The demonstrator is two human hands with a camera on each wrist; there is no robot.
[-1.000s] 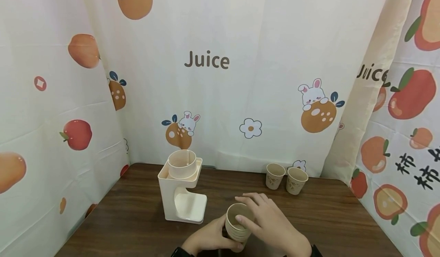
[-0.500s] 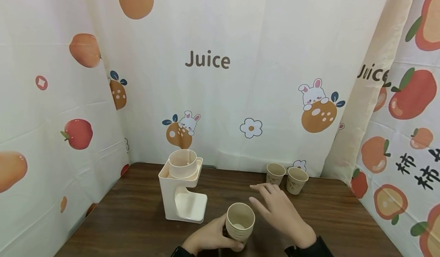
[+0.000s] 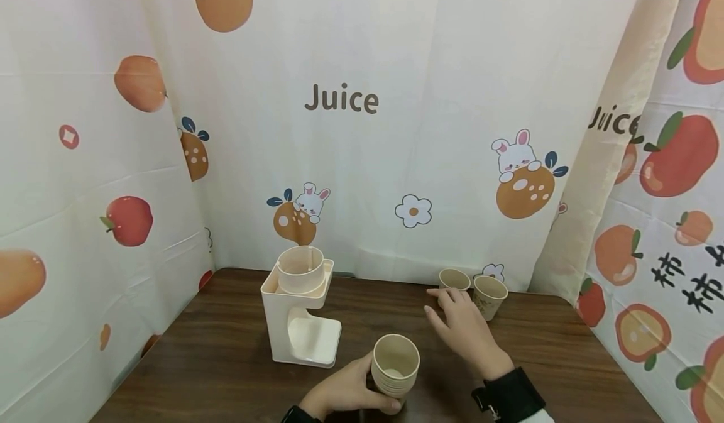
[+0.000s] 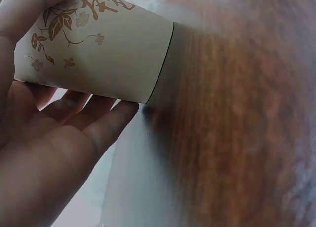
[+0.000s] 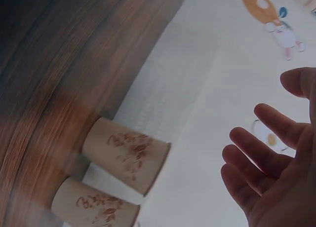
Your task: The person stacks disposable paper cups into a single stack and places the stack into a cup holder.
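Near the table's front edge, my left hand (image 3: 349, 390) grips a stack of beige paper cups (image 3: 394, 366), mouths up, thumb and fingers wrapped round the sides. In the left wrist view the lowest cup (image 4: 108, 49) shows a brown leaf-and-flower print. My right hand (image 3: 466, 332), fingers apart and nothing in them, hovers before two paper cups at the back right. It partly hides the left one (image 3: 454, 278) in the head view; the right one (image 3: 489, 294) stands beside it. In the right wrist view the fingers are apart from both cups (image 5: 126, 153).
A cream cup-dispenser-like stand (image 3: 277, 322) with a round holder (image 3: 300, 271) on top and a flat foot stands left of the stack. The dark wooden table (image 3: 215, 360) meets a fruit-printed curtain (image 3: 362, 178) at the back; curtains also hang at both sides.
My right hand has left the mouth of the cup stack and moved right and away, up to the two cups at the back. The left hand and its stack have stayed put.
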